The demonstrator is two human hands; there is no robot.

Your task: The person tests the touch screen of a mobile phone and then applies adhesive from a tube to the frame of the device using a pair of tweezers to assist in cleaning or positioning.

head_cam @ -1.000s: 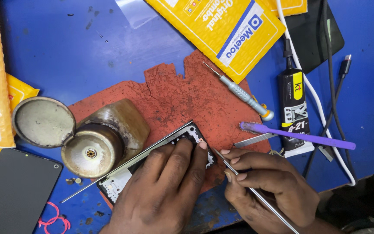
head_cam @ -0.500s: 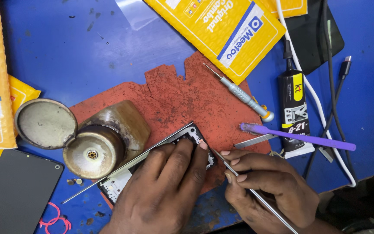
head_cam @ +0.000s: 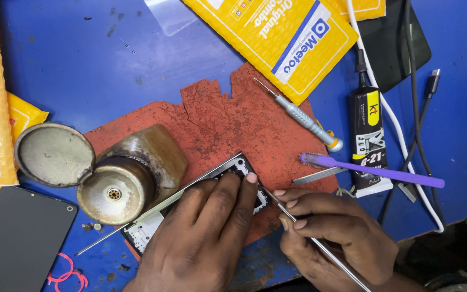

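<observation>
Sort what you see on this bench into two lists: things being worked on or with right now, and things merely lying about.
In use:
left hand pressing down the opened phone frame
right hand holding a thin metal tool to the frame
red mat beneath

Lying about:
screwdriver
purple toothbrush
black glue tube
brass burner
dark phone screen
yellow packets
cables

There is just the one view, from a camera on the person's head, looking almost straight down at the blue desk (head_cam: 109, 65) from close above. Both hands enter at the near edge, and the desk's far part fills the top of the frame.
</observation>
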